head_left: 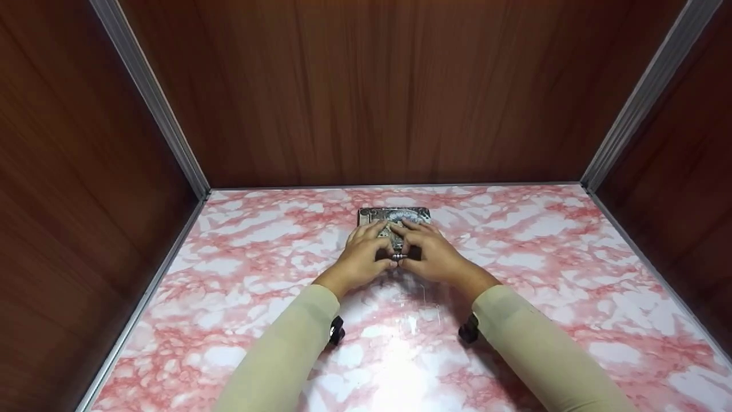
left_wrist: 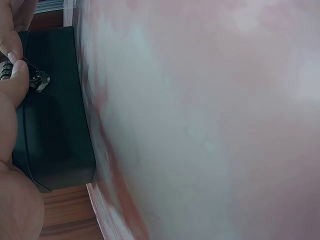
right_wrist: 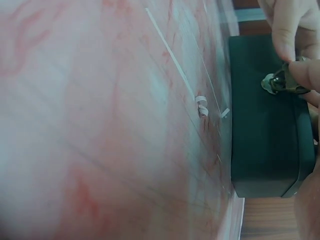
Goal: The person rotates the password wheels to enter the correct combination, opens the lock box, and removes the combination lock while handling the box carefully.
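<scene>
A small dark green box point(left_wrist: 60, 130) with a patterned lid point(head_left: 394, 213) sits on the table. On its front is a metal clasp point(left_wrist: 41, 81), where a small combination lock point(left_wrist: 6, 71) with ridged dials hangs. My left hand point(head_left: 361, 256) pinches the lock from the left, its thumb point(left_wrist: 18, 75) against it. From the other side my right hand point(head_left: 436, 256) pinches the lock too, and the two thumbs almost meet. Other fingers of both hands rest on the lid. In the right wrist view the dials are hidden by the fingers.
The table point(head_left: 257, 274) has a red-and-white marbled top. Thin white strips point(right_wrist: 201, 106) show on its surface in front of the box. Brown wood-grain panels point(head_left: 389, 91) with metal edging point(head_left: 157, 97) enclose the back and both sides.
</scene>
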A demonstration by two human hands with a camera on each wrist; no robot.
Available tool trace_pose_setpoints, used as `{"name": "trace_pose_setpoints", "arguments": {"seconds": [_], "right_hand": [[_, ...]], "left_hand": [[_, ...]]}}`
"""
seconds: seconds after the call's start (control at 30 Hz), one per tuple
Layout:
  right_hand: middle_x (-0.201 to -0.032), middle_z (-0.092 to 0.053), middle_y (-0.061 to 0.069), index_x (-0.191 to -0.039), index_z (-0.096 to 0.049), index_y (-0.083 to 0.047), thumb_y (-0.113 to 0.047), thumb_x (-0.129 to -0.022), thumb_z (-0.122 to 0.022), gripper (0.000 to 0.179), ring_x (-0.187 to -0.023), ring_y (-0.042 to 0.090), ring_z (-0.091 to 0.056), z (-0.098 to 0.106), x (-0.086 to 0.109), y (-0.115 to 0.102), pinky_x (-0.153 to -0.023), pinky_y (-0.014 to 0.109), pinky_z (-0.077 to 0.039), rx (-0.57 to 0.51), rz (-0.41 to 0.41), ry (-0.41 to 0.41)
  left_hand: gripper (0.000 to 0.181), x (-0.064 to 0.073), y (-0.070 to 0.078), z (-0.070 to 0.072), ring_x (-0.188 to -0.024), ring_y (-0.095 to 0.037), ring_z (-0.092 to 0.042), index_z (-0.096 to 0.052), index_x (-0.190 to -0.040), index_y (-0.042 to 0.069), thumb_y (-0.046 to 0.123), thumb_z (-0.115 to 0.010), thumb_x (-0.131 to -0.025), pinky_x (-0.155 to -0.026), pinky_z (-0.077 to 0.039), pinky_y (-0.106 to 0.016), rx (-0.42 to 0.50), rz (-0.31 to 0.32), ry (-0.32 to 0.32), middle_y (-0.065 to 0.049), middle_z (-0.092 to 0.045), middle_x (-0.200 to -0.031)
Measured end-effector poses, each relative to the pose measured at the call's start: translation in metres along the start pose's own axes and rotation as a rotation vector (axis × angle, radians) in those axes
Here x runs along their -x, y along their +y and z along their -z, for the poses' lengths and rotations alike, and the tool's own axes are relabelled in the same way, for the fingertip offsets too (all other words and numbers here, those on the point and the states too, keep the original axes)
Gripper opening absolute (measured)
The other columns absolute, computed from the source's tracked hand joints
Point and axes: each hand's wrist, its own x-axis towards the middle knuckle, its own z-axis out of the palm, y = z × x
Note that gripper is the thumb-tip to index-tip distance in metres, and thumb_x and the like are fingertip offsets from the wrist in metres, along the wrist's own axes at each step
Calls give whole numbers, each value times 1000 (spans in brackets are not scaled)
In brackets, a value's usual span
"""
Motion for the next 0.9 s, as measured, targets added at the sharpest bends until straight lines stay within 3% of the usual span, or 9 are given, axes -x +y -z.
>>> {"name": "trace_pose_setpoints", "arguments": {"seconds": [0.33,0.5,0.7,0.9], "right_hand": [[-176,-53,5,-96,-69,-17,-30,-93,-86,21,-170,45,-40,-1,1,4,-136,85,-12,-29,3,4],[-176,-53,4,-105,-71,-17,-30,-93,-83,21,-171,44,-39,0,2,5,-138,83,-11,-54,-8,-2],[-176,-53,4,-105,-70,-17,-26,-95,-83,18,-171,43,-38,1,2,4,-138,84,-8,-69,-15,-4],[-176,-53,5,-104,-72,-17,-24,-96,-83,16,-171,44,-38,1,2,3,-140,79,-14,-71,-10,-1]], "left_hand": [[13,0,1,0,-177,-36,-23,-74,-103,20,32,-80,-105,-147,-7,-58,-16,0,-10,-8,-35,-187],[17,0,2,1,-178,-36,-22,-73,-103,20,36,-79,-105,-147,-6,-58,-22,14,-17,-7,-33,-188],[21,1,3,1,-178,-35,-20,-73,-102,20,40,-78,-105,-147,-5,-57,-13,22,-17,-8,-33,-188],[22,0,2,1,-178,-36,-21,-73,-101,20,41,-78,-105,-147,-6,-58,-10,12,-18,-9,-34,-188]]}}
